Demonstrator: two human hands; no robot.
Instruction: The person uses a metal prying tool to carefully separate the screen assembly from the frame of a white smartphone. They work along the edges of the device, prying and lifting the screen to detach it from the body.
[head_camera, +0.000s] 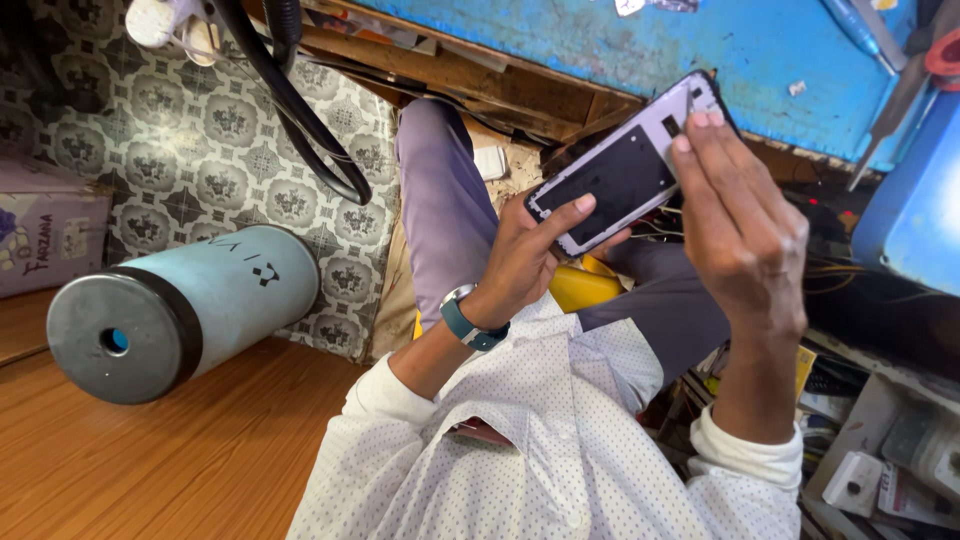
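A phone (620, 175) with its back cover off shows a lavender frame and a black inside. My left hand (525, 260), with a blue watch on the wrist, grips its lower end, thumb laid across the edge. My right hand (745, 225) holds the upper end, and its fingertips press on the corner by the camera cutout. The phone is held in the air over my lap, just below the edge of a blue worktable (700, 50).
A pale blue cylinder (190, 310) with a dark end lies at the left on a wooden surface. Black cables (300, 110) hang over patterned tiles. A screwdriver (900, 100) lies on the worktable. Small boxes (880, 470) crowd the lower right, and a cardboard box (40, 230) stands far left.
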